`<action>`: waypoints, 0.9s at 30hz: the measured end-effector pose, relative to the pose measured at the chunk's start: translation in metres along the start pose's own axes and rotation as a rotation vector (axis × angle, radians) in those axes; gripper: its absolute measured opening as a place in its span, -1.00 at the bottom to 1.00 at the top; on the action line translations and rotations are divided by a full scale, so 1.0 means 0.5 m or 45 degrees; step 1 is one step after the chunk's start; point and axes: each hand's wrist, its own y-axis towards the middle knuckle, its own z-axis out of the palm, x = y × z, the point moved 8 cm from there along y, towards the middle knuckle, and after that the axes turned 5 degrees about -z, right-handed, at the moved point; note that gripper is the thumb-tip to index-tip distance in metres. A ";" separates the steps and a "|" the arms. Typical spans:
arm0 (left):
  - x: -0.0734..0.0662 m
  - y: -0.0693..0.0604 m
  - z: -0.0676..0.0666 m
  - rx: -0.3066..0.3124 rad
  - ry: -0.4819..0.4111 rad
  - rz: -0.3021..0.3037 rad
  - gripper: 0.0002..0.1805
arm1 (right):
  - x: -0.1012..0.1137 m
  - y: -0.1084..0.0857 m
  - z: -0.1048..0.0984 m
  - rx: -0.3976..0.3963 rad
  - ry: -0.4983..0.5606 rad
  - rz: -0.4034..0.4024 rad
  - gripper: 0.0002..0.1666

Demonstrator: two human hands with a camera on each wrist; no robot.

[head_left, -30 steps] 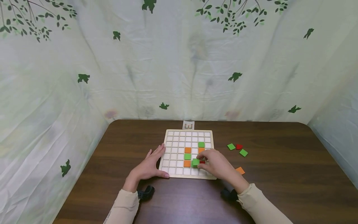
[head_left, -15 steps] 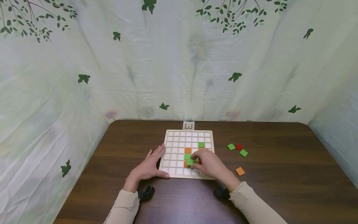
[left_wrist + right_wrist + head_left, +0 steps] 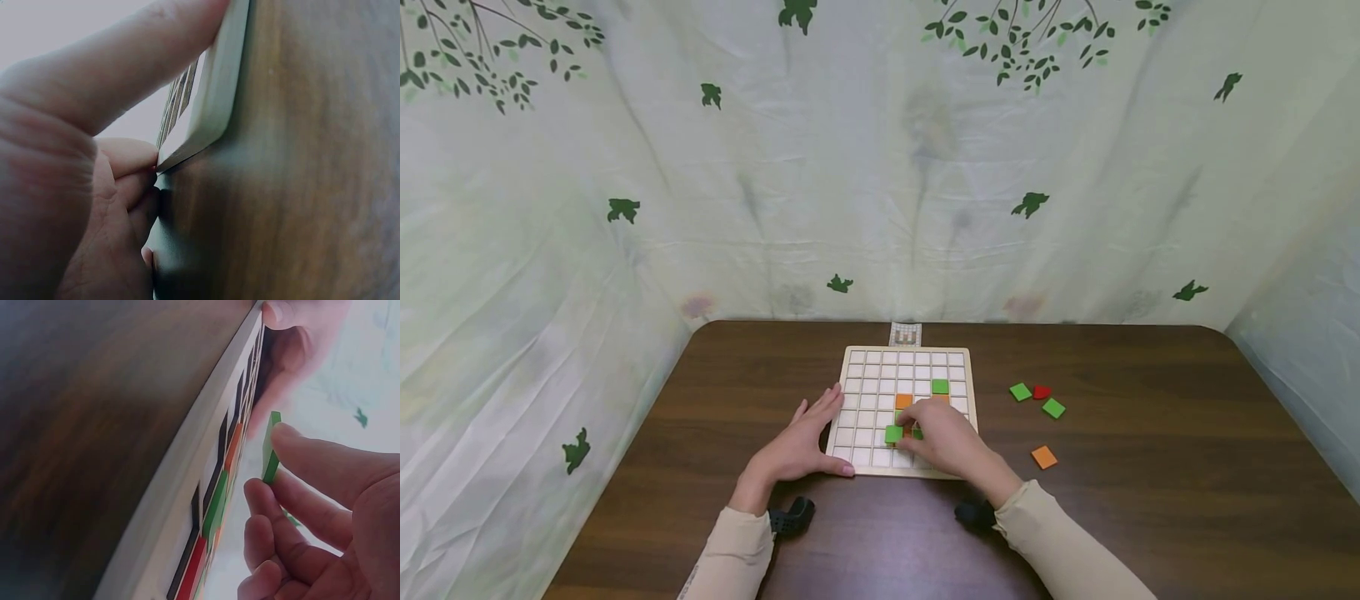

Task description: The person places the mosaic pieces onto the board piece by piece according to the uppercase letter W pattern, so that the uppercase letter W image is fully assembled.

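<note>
The right hand [image 3: 946, 435] pinches a green tile [image 3: 892, 434] between thumb and fingers over the lower middle of the white grid board [image 3: 861, 435]. In the right wrist view the pinched green tile [image 3: 272, 447] is held on edge, apart from the board [image 3: 150, 531]. Orange, green and red tiles lie in the board's cells, partly covered by the right hand. The left hand [image 3: 797, 442] rests spread at the board's left edge, thumb on the near-left corner; in the left wrist view its thumb touches the board's rim [image 3: 222, 94].
On the brown table, right of the board, lie two green tiles [image 3: 1020, 392] [image 3: 1054, 408], a red piece [image 3: 1041, 392] and an orange tile [image 3: 1043, 457]. A small printed card [image 3: 906, 335] sits behind the board. A leaf-patterned cloth [image 3: 880, 167] hangs beyond the table.
The right hand has moved left across the board with the green tile, from beside the lower orange tile to past it. The left hand has stayed in place.
</note>
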 end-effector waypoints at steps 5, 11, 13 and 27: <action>0.003 0.001 0.000 -0.004 -0.001 0.008 0.34 | 0.004 0.011 0.007 -0.007 -0.007 -0.011 -0.76; 0.005 -0.001 0.000 -0.007 -0.004 0.006 0.33 | 0.009 0.024 0.014 0.003 -0.021 -0.020 -0.77; 0.006 -0.002 -0.001 -0.006 -0.005 0.006 0.33 | 0.010 0.027 0.016 0.008 -0.033 -0.016 -0.78; -0.002 -0.004 -0.002 -0.003 -0.013 0.022 0.32 | 0.020 0.035 0.026 0.008 -0.136 -0.039 -0.74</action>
